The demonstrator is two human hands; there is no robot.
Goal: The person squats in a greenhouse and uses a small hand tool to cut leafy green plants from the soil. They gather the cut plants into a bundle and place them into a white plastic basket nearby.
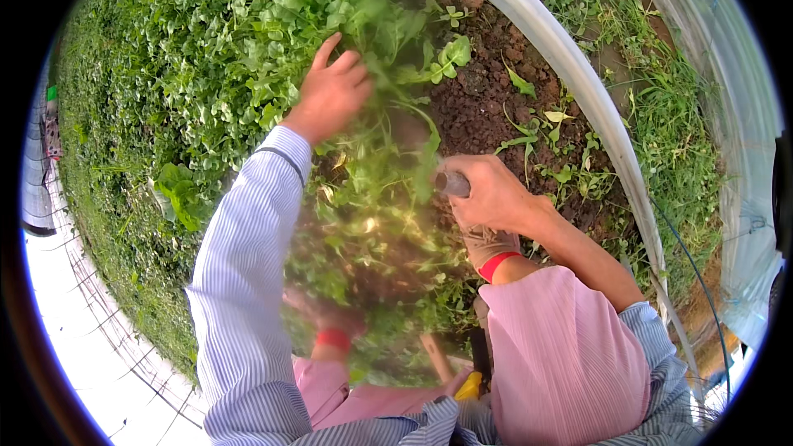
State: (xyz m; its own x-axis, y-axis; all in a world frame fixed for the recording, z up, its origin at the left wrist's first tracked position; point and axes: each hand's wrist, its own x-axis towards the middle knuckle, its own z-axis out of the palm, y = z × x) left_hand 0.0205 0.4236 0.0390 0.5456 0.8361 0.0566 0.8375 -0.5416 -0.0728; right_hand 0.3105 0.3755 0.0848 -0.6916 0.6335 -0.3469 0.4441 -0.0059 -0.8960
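My left hand (337, 90) reaches into the leafy green plants (248, 43) at the upper middle, fingers spread over the leaves; whether it grips a stem is blurred. To its lower right, my right hand (489, 189) is closed around a dark cylindrical handle (453, 184), whose end points towards the camera. The far part of that tool is hidden or blurred. Between the hands lie pulled, tangled leafy stems (372, 198), partly blurred. A young leafy plant (452, 59) leans over the brown soil (489, 87) beside the dense growth.
A pale curved pole (576, 68) arcs along the bed's right side, with grass (675, 148) and clear plastic sheeting (743, 167) beyond. My pink-clad knees flank the bed's near part. Near them lie a wooden handle (437, 358) and a yellow object (469, 386). Wire mesh (142, 359) borders the left.
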